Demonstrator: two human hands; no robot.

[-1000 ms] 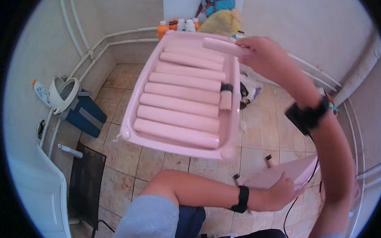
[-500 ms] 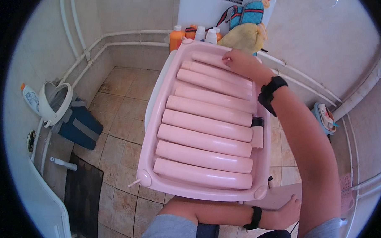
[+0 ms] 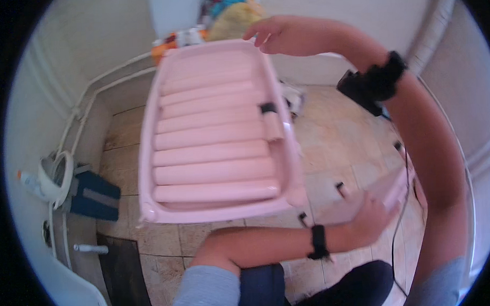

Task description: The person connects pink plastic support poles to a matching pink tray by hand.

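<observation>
A pink rectangular tub (image 3: 149, 156) stands ahead of me, with several pale pink tubes (image 3: 212, 152) side by side in it. Among them, at its right side, is a short pink piece (image 3: 273, 126) with a black end. My right hand (image 3: 284, 35) reaches over the tub's far right corner, fingers apart and nothing in them; whether it touches the rim I cannot tell. Low on the right, my left hand (image 3: 370, 224) closes on the near edge of a flat pink panel (image 3: 341, 209) that has black-tipped legs. Motion blurs the left fingers. Both wrists wear black bands.
Bottles (image 3: 184, 37) and a yellow cloth bag (image 3: 235, 21) lie beyond the tub. A blue bin (image 3: 95, 197) stands by the left wall, near a dark mat (image 3: 122, 273). A cable (image 3: 395, 245) trails over the tiled floor (image 3: 336, 133) at right.
My right hand has moved off the tubes to the tub's far right corner. My left hand and the panel show farther up. The whole view has shifted, with the tub farther left and up.
</observation>
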